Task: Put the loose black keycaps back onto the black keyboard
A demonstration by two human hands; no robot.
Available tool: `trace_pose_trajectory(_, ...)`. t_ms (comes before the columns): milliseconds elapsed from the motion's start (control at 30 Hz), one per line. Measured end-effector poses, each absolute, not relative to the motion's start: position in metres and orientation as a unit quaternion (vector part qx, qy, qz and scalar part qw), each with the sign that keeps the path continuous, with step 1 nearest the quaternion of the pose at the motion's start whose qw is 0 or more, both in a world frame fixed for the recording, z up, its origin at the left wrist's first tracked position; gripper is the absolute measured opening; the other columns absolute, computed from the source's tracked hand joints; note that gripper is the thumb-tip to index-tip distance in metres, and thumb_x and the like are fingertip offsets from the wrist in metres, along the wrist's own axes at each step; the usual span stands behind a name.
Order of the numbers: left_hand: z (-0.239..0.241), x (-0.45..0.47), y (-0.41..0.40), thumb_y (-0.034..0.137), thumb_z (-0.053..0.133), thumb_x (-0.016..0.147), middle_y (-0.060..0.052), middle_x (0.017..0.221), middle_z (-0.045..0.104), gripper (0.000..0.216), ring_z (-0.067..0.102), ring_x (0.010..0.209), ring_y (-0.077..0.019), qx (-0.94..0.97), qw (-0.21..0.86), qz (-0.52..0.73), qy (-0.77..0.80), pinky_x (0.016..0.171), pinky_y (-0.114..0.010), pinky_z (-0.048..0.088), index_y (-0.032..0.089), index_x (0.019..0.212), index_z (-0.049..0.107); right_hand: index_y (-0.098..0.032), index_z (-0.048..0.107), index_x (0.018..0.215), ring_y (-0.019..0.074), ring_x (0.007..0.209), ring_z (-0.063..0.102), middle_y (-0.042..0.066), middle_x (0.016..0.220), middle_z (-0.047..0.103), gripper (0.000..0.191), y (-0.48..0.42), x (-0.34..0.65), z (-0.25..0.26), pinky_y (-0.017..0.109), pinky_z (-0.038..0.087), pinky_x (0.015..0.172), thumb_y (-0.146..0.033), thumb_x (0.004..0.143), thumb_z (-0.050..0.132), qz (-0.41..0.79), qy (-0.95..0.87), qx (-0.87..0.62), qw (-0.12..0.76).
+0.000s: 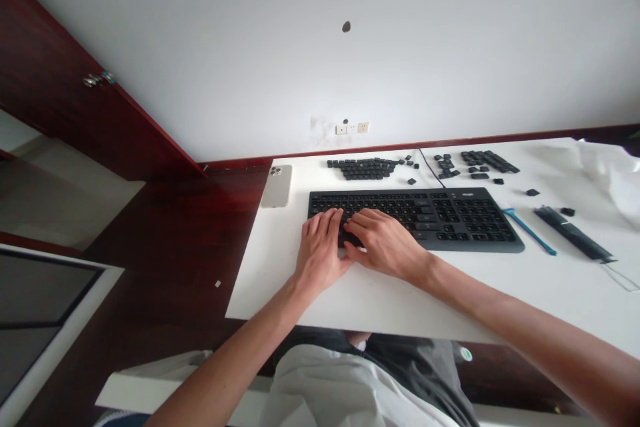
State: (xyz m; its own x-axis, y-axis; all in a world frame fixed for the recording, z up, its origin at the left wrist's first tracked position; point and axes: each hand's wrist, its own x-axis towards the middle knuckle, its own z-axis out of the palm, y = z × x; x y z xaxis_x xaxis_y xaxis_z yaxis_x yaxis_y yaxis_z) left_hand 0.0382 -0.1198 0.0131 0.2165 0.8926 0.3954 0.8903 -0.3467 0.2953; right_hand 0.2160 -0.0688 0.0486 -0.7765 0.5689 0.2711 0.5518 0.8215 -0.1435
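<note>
A black keyboard lies across the white desk. My left hand rests flat on its left end, fingers stretched forward over the keys. My right hand lies just to the right, fingers pointing left and pressed on the keys beside the left hand's fingers. Nothing shows in either hand. Behind the keyboard lie loose black keycaps: one pile at the back middle and another group at the back right.
A pale phone lies face down at the desk's left edge. A blue tool and a long black bar lie right of the keyboard. White sheet at far right. A cable runs back to the wall.
</note>
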Motion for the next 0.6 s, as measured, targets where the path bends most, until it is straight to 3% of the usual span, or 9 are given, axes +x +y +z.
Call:
trace_pose_trajectory(400,0.009,0.038,-0.12,0.022,0.066,0.084,-0.017,0.146,0.057,0.072,0.053,0.132,-0.0333,0.784,-0.025,0.262,0.562,0.114,-0.053,0.042,0.015,0.151,0.041,-0.014,0.069,0.084,0.0251,0.086,0.06,0.011,0.089,0.071,0.01,-0.069,0.211,0.043,0.039,0.046,0.085,-0.022,0.087,0.063,0.008,-0.937,-0.308,0.163)
trace_pose_trajectory(600,0.011,0.038,-0.121,0.042,0.073,0.088,-0.016,0.146,0.056,0.06,0.05,0.133,-0.0344,0.783,-0.029,0.259,0.565,0.115,-0.054,0.042,0.018,0.139,0.053,-0.019,0.072,0.08,0.0209,0.087,0.064,0.007,0.085,0.072,0.028,-0.03,0.229,0.049,0.032,0.048,0.077,-0.025,0.1,0.054,0.122,-0.927,-0.283,0.215)
